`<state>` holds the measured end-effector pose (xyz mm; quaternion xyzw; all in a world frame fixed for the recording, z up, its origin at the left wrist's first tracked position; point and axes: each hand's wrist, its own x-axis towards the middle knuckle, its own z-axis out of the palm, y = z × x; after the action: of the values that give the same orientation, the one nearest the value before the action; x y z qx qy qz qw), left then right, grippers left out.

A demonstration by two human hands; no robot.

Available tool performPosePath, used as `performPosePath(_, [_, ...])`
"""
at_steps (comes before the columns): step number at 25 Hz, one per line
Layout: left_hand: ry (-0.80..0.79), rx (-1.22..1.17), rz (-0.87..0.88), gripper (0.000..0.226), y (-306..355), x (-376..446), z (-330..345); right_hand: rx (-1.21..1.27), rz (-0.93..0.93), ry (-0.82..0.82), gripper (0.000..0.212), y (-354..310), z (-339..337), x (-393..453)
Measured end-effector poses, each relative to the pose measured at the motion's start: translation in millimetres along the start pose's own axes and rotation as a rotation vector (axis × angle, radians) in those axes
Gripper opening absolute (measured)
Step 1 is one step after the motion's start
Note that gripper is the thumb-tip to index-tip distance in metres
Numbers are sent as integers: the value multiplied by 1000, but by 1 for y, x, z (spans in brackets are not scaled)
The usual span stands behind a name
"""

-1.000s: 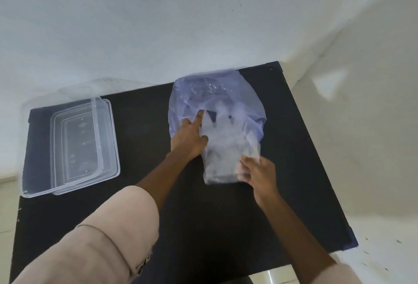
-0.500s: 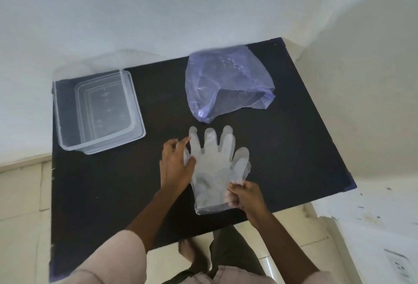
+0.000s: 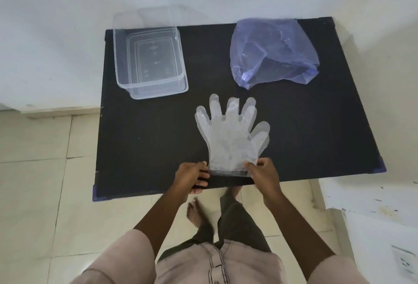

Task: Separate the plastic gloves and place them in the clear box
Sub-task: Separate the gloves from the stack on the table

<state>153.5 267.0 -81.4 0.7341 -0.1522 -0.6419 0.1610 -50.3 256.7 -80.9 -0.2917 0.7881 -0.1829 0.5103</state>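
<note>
A stack of thin clear plastic gloves [image 3: 230, 139] lies flat on the black table [image 3: 140, 143], fingers pointing away from me, the layers slightly fanned. My left hand [image 3: 192, 176] pinches the cuff's left corner near the table's front edge. My right hand [image 3: 263, 174] pinches the cuff's right corner. The clear box [image 3: 150, 59] stands open and empty at the table's back left, well apart from the gloves.
A crumpled blue-tinted plastic bag [image 3: 271, 50] lies at the back right of the table. White walls close in behind and to the right. Below the table's front edge are a tiled floor and my bare foot [image 3: 196, 212].
The gloves came out of the blue bag and now lie spread on the table. Both hands slid down to the cuff corners. The view tilted down and back.
</note>
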Motion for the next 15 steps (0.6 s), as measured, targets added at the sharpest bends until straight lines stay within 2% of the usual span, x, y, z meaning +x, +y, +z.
performPosePath(3, [34,9,8,23,-3,2,4,-142,-165,140,44,10,3,-6])
performPosePath(5, [84,22,51,19,-4,4,7,-209,-342,171,41,5,9,-14])
performPosePath(9, [67,34,126,12,-2,4,11,-338,-552,-36,24,-9,31,-19])
performPosePath(12, [41,126,154,13,1,4,15,-393,-551,-107,23,-11,37,-11])
performPosePath(15, [13,118,175,15,3,7,19,-454,-548,-165,27,-9,36,-6])
